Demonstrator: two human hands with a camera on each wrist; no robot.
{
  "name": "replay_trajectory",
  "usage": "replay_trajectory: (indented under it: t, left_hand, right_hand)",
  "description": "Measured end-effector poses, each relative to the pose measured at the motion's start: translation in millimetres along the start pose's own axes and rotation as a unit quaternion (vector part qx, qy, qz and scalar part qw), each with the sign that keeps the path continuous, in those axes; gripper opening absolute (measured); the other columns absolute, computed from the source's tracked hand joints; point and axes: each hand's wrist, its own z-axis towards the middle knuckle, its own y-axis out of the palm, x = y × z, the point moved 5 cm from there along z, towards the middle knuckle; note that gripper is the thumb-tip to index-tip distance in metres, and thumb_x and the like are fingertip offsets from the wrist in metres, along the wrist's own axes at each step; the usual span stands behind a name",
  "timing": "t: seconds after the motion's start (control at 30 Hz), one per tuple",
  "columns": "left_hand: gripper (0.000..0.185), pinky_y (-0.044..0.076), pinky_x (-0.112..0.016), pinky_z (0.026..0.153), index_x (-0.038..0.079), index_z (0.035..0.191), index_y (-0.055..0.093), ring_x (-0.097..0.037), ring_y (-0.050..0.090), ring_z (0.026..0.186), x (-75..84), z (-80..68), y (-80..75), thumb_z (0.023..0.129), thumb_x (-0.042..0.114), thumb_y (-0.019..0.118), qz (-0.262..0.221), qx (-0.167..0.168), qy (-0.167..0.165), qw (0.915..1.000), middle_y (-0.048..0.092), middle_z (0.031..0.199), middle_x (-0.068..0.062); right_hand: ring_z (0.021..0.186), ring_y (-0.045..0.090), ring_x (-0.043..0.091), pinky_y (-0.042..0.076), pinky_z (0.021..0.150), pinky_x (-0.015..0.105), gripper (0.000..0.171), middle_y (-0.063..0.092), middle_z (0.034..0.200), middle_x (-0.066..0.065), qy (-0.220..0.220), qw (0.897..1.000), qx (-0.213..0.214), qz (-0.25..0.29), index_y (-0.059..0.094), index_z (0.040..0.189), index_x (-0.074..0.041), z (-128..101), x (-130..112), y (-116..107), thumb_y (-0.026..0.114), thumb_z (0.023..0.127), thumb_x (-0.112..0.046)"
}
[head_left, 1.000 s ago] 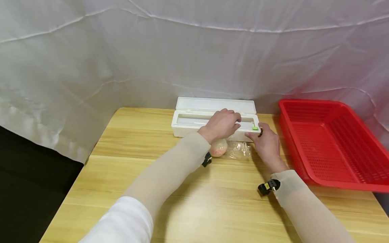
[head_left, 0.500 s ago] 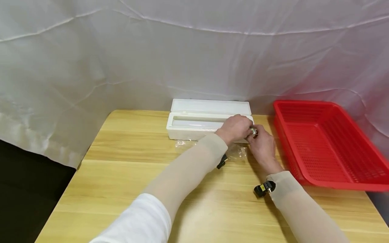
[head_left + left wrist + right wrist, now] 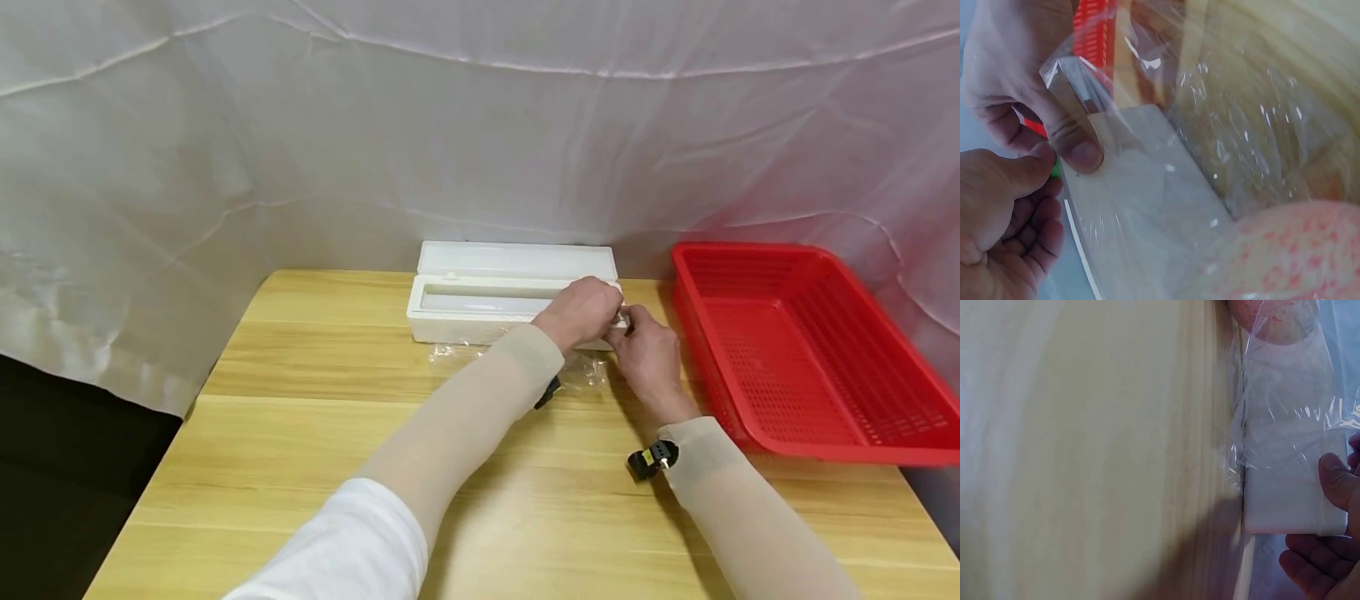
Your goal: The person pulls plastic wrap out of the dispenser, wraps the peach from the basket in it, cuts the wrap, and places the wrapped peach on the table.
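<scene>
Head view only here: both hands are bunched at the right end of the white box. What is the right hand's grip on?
Observer: The right hand pins clear film against the white box with its thumb.
Operator: And the left one?
Observer: The left hand has its thumb against a small green piece at that end.
Operator: Anything behind the left forearm?
Observer: A pink speckled ball lies in front of the box, with film over it.
</scene>
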Motion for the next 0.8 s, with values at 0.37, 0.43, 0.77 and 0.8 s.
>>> replay_trajectory:
  t: [0.37, 0.43, 0.77, 0.8]
  left_hand:
    - [0.014, 0.054, -0.026, 0.093, 0.015, 0.105, 0.076, -0.012, 0.066, 0.093, -20.2, -11.8, -3.9, 0.107, 0.023, 0.064, -0.061, -0.037, -0.002, 0.9974, 0.074, 0.100, 0.003]
    - [0.016, 0.053, -0.026, 0.092, 0.014, 0.104, 0.076, -0.012, 0.065, 0.091, -26.3, -17.5, -4.4, 0.107, 0.025, 0.065, -0.069, -0.032, 0.006, 0.9971, 0.074, 0.098, 0.003]
    - [0.026, 0.047, -0.031, 0.085, 0.014, 0.081, 0.062, -0.014, 0.055, 0.082, -69.2, -54.3, -7.6, 0.105, 0.022, 0.067, -0.088, 0.004, 0.042, 0.9952, 0.060, 0.081, 0.002]
    - [0.029, 0.045, -0.031, 0.083, 0.014, 0.079, 0.058, -0.014, 0.052, 0.080, -73.6, -58.4, -7.6, 0.106, 0.021, 0.066, -0.088, 0.007, 0.044, 0.9951, 0.056, 0.078, 0.002]
  right_hand:
    - [0.084, 0.071, 0.046, 0.053, 0.072, 0.057, 0.043, 0.076, 0.094, 0.023, 0.004, 1.000, -0.022, 0.006, 0.070, 0.116, 0.000, 0, 2, -3, 0.086, 0.090, -0.030]
    - [0.083, 0.070, 0.046, 0.053, 0.071, 0.057, 0.043, 0.076, 0.093, 0.023, 0.001, 1.000, -0.016, 0.007, 0.071, 0.116, 0.000, -1, 3, -3, 0.087, 0.089, -0.028]
    - [0.086, 0.070, 0.048, 0.054, 0.075, 0.058, 0.049, 0.077, 0.097, 0.023, 0.008, 1.000, -0.018, 0.004, 0.070, 0.122, 0.001, 1, 5, -2, 0.088, 0.087, -0.030]
    - [0.086, 0.070, 0.048, 0.054, 0.075, 0.058, 0.049, 0.077, 0.097, 0.023, 0.011, 1.000, -0.020, 0.005, 0.070, 0.122, 0.001, 1, 5, -2, 0.088, 0.088, -0.030]
